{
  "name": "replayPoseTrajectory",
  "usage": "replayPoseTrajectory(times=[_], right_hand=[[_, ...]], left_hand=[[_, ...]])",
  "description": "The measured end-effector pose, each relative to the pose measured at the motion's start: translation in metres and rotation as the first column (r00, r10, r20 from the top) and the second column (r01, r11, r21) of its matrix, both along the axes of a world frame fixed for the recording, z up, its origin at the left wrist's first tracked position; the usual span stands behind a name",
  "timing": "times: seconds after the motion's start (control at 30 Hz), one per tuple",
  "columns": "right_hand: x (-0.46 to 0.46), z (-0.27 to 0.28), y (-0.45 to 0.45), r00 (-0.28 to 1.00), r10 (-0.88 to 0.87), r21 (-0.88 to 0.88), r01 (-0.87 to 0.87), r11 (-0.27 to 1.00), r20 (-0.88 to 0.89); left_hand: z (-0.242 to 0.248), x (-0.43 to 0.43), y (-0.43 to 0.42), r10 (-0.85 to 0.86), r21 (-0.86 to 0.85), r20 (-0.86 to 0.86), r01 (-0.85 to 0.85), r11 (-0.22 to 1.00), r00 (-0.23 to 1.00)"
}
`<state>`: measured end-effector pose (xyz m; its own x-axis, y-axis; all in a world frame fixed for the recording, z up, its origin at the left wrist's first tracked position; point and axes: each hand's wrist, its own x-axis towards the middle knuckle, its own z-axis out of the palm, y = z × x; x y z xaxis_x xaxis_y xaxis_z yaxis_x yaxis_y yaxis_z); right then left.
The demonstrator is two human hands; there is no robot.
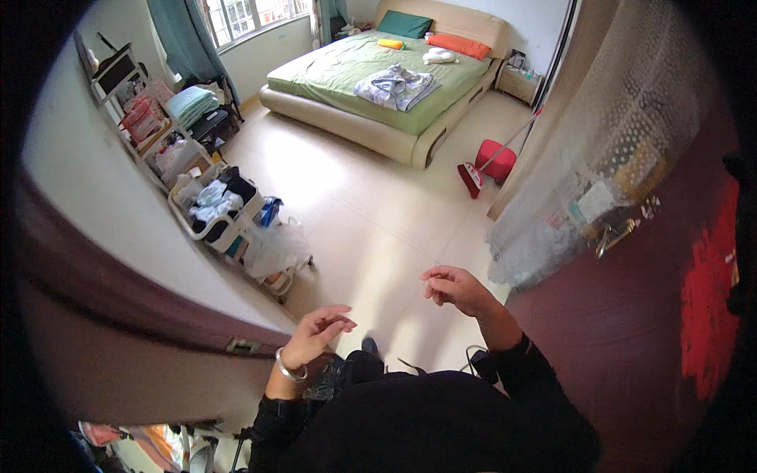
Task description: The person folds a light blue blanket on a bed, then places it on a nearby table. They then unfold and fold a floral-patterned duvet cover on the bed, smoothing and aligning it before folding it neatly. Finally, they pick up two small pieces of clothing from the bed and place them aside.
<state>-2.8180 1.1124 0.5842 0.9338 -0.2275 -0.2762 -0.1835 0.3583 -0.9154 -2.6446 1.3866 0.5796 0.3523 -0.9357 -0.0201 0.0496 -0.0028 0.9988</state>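
Observation:
My left hand (319, 334), with a silver bangle at the wrist, is raised at the lower middle with curled, parted fingers and nothing in it. To its right and a little farther forward, my right hand (458, 290) hangs over the pale tiled floor (384, 224), also empty with loosely bent fingers. Farther ahead stands a bed with a green sheet (331, 71). On it lie a folded patterned cloth (396, 87), a green pillow (405, 25), an orange pillow (458, 46) and a white plush-like item (440, 56).
A white trolley (251, 216) piled with clothes and bags lines the left wall. A broom (471, 178) and a red bin (497, 159) stand right of the bed. A dark red door (579, 331) with a metal handle (615, 236) and a sheer curtain (591, 148) flank the right side.

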Motion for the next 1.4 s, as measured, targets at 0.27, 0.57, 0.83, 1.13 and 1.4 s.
replayPoseTrajectory(times=[0.27,0.57,0.83,1.13,1.4], right_hand=[[0.125,-0.056,-0.190,0.932,-0.312,-0.053,0.307,0.950,-0.186],[0.229,-0.081,-0.431,0.701,-0.676,0.032,0.699,0.714,-0.227],[0.333,-0.179,-0.691,0.537,-0.791,0.141,0.842,0.520,-0.291],[0.582,-0.204,-0.963,0.677,-0.652,0.163,0.726,0.668,-0.341],[0.833,-0.280,-1.061,0.649,-0.569,0.099,0.699,0.709,-0.504]], left_hand=[[-0.044,0.188,-0.188,-0.087,0.048,-0.175,0.097,0.994,0.981],[-0.032,0.425,-0.407,0.267,0.210,-0.363,-0.201,0.957,0.893],[-0.116,0.584,-0.626,0.349,0.355,-0.437,-0.198,0.914,0.829],[-0.133,0.777,-0.766,0.586,0.446,-0.444,-0.399,0.801,0.678],[-0.163,1.000,-0.833,0.613,0.479,-0.483,-0.398,0.783,0.625]])
